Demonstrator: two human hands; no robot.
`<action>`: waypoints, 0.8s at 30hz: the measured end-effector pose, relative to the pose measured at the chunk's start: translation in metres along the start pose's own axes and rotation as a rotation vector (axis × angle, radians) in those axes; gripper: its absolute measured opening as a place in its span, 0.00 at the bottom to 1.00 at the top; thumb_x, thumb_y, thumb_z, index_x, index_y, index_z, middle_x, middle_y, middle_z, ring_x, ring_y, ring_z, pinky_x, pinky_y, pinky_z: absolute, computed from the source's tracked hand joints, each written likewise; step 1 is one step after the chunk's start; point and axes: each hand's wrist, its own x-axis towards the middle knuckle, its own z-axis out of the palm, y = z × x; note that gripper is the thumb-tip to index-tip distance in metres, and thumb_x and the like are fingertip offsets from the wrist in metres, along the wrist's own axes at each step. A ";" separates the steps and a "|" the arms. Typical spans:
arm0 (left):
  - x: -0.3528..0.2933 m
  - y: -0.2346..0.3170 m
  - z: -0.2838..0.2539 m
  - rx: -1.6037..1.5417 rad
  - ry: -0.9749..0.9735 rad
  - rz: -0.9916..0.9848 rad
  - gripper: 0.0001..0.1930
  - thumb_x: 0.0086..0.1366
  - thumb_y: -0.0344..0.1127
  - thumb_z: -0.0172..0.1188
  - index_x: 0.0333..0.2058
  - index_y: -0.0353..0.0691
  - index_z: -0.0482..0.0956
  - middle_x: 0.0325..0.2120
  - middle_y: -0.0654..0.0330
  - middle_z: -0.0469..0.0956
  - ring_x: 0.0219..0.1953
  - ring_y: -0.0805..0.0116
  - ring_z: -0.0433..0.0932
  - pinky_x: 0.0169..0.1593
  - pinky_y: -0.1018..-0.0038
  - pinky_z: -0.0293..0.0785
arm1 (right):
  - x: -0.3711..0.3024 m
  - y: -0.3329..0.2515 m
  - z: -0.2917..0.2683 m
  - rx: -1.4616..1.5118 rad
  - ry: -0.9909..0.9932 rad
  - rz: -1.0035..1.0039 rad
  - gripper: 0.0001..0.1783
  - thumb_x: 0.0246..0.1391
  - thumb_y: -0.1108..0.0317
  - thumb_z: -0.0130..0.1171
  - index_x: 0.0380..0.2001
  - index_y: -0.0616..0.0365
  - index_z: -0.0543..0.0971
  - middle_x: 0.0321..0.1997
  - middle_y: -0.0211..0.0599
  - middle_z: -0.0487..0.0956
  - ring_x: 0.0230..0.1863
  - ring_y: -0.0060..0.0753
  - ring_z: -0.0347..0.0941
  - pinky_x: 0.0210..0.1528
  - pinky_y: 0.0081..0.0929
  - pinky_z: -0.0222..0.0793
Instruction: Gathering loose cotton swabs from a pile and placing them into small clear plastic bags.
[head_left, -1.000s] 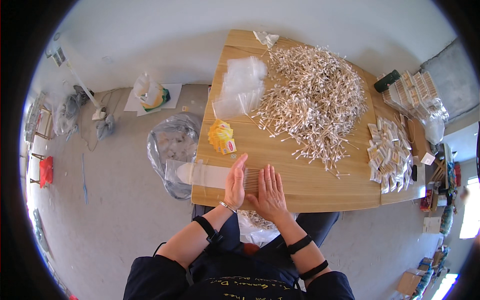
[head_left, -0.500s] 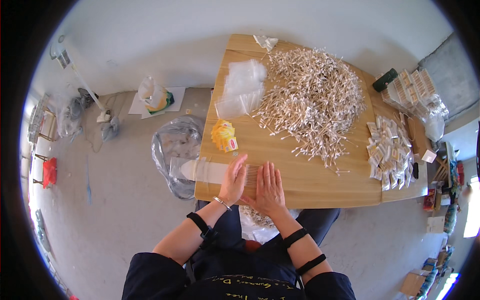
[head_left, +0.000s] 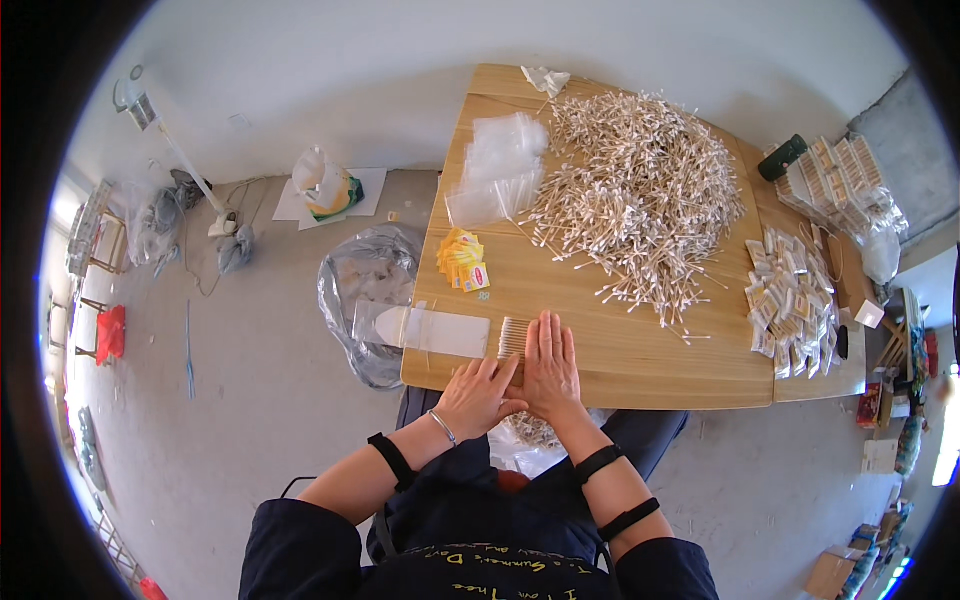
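A row of cotton swabs [head_left: 512, 338] lies side by side near the table's front edge. Flat on the wood along the row's right side, my right hand [head_left: 552, 370] has its fingers stretched forward. My left hand [head_left: 478, 398] is at the near end of the row, fingers extended and slightly bent, its thumb touching or nearly touching the right hand. Part of the row is covered by my hands. Just left of the swabs is a flat white card [head_left: 455, 334] with clear plastic around its left part, reaching past the table's left edge.
A large heap of loose cotton swabs [head_left: 645, 190] covers the table's back. Clear plastic bags [head_left: 495, 170] and yellow cards [head_left: 462, 261] lie at its left. Packed swab packets [head_left: 793, 300] are piled at the right. A grey plastic bag [head_left: 345, 265] stands beside the table's left edge.
My left hand has drawn back toward me from the white card to the near end of the swab row. My right hand stays flat beside the row. The whole view has shifted slightly.
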 end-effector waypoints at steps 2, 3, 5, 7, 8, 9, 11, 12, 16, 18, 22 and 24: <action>0.000 0.001 0.001 0.012 0.004 0.000 0.37 0.59 0.56 0.58 0.60 0.36 0.61 0.40 0.48 0.71 0.45 0.49 0.72 0.49 0.59 0.68 | 0.000 0.000 0.000 0.001 -0.006 0.001 0.57 0.46 0.34 0.53 0.64 0.73 0.53 0.71 0.59 0.47 0.73 0.55 0.40 0.73 0.47 0.35; 0.000 0.001 0.002 0.023 0.007 0.001 0.38 0.59 0.56 0.58 0.60 0.36 0.61 0.41 0.49 0.71 0.45 0.49 0.72 0.49 0.59 0.68 | 0.000 0.000 0.001 -0.001 -0.007 0.006 0.56 0.46 0.35 0.53 0.64 0.72 0.52 0.71 0.59 0.47 0.73 0.55 0.40 0.72 0.47 0.35; -0.001 0.000 0.006 0.032 0.021 0.001 0.38 0.58 0.57 0.58 0.60 0.36 0.61 0.41 0.49 0.71 0.45 0.50 0.72 0.49 0.59 0.68 | 0.000 0.000 0.002 -0.003 -0.007 0.011 0.56 0.47 0.36 0.53 0.65 0.72 0.52 0.71 0.59 0.47 0.73 0.55 0.40 0.72 0.48 0.35; 0.000 0.001 0.007 0.039 0.035 0.001 0.39 0.58 0.57 0.59 0.60 0.36 0.61 0.41 0.49 0.71 0.45 0.50 0.72 0.49 0.59 0.68 | 0.000 0.001 0.002 -0.015 -0.021 0.009 0.56 0.46 0.35 0.53 0.65 0.72 0.51 0.72 0.58 0.46 0.73 0.55 0.40 0.72 0.48 0.35; 0.000 0.002 0.007 0.046 0.032 0.000 0.40 0.57 0.58 0.59 0.60 0.36 0.61 0.42 0.49 0.71 0.45 0.50 0.72 0.49 0.60 0.68 | 0.000 0.001 0.002 -0.015 -0.021 0.009 0.56 0.46 0.35 0.53 0.65 0.72 0.51 0.72 0.58 0.46 0.73 0.55 0.40 0.72 0.48 0.35; 0.000 0.003 0.007 0.052 0.029 0.000 0.40 0.57 0.58 0.59 0.60 0.35 0.60 0.42 0.49 0.71 0.45 0.50 0.72 0.49 0.60 0.68 | -0.001 0.002 0.003 -0.006 -0.009 0.005 0.57 0.46 0.35 0.53 0.65 0.71 0.51 0.72 0.58 0.46 0.74 0.54 0.39 0.73 0.48 0.35; 0.002 0.003 0.008 0.045 0.043 -0.006 0.41 0.57 0.59 0.59 0.60 0.35 0.60 0.42 0.49 0.71 0.45 0.51 0.72 0.48 0.60 0.68 | -0.001 0.003 0.005 0.003 0.002 0.001 0.58 0.46 0.34 0.53 0.65 0.71 0.51 0.72 0.58 0.46 0.74 0.54 0.39 0.73 0.48 0.34; 0.002 0.003 0.008 0.038 0.056 -0.013 0.42 0.56 0.59 0.59 0.60 0.34 0.60 0.43 0.49 0.71 0.45 0.51 0.72 0.48 0.60 0.68 | -0.001 0.004 0.006 0.018 0.025 -0.010 0.56 0.46 0.36 0.54 0.65 0.71 0.51 0.71 0.59 0.46 0.73 0.55 0.40 0.72 0.49 0.35; 0.005 0.003 0.008 0.051 0.057 -0.015 0.43 0.56 0.61 0.59 0.59 0.33 0.59 0.43 0.49 0.71 0.45 0.51 0.72 0.47 0.60 0.68 | -0.002 0.005 0.007 0.021 0.045 -0.030 0.54 0.46 0.39 0.54 0.65 0.70 0.51 0.70 0.60 0.48 0.73 0.56 0.42 0.72 0.49 0.36; 0.005 0.003 0.009 0.066 0.048 -0.020 0.44 0.56 0.62 0.58 0.60 0.33 0.58 0.43 0.48 0.71 0.44 0.51 0.73 0.47 0.59 0.68 | -0.002 0.004 0.007 0.023 0.046 -0.030 0.54 0.46 0.40 0.54 0.65 0.70 0.51 0.70 0.60 0.49 0.73 0.56 0.42 0.72 0.49 0.36; 0.007 0.003 0.008 0.068 0.037 -0.019 0.45 0.56 0.62 0.58 0.61 0.33 0.57 0.43 0.48 0.71 0.45 0.51 0.73 0.47 0.59 0.68 | -0.001 0.004 0.009 -0.006 0.045 -0.028 0.52 0.47 0.42 0.53 0.65 0.70 0.51 0.70 0.60 0.48 0.73 0.56 0.42 0.72 0.49 0.35; 0.009 0.004 0.008 0.067 -0.011 -0.043 0.46 0.56 0.63 0.57 0.61 0.33 0.57 0.43 0.48 0.71 0.46 0.51 0.73 0.48 0.59 0.68 | -0.001 0.005 0.010 -0.007 0.040 -0.024 0.51 0.48 0.42 0.52 0.65 0.70 0.51 0.71 0.60 0.48 0.73 0.55 0.41 0.72 0.49 0.35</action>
